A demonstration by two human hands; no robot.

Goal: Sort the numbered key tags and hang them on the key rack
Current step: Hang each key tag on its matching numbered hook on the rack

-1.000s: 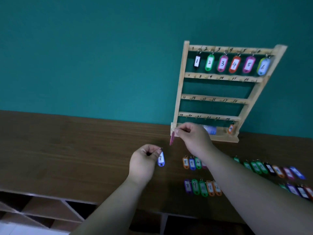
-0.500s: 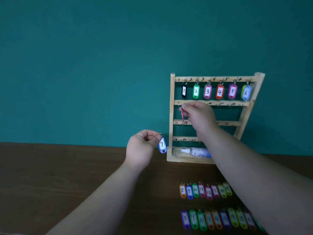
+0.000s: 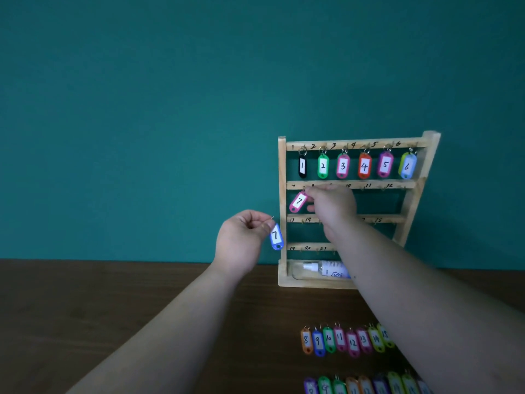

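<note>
A wooden key rack (image 3: 282,194) stands against the teal wall, its top row holding tags 1 to 6 (image 3: 343,165). My right hand (image 3: 332,206) pinches the ring of a pink tag 7 (image 3: 298,201) just under the second rail, near the hook marked 7; the tag hangs tilted. Left of the rack, my left hand (image 3: 241,240) pinches the ring of a blue tag 7 (image 3: 276,236), which dangles in the air. Two rows of numbered tags (image 3: 345,340) lie on the brown table in front of the rack.
A small white spray bottle (image 3: 324,269) lies in the rack's bottom tray. My right forearm hides parts of the lower rails and the right ends of both tag rows. The table (image 3: 113,308) stretches to the left of the tags.
My right hand rose from the table to the second rail with the pink tag, whose number 7 now faces me. My left hand lifted the blue tag. The view tilted upward.
</note>
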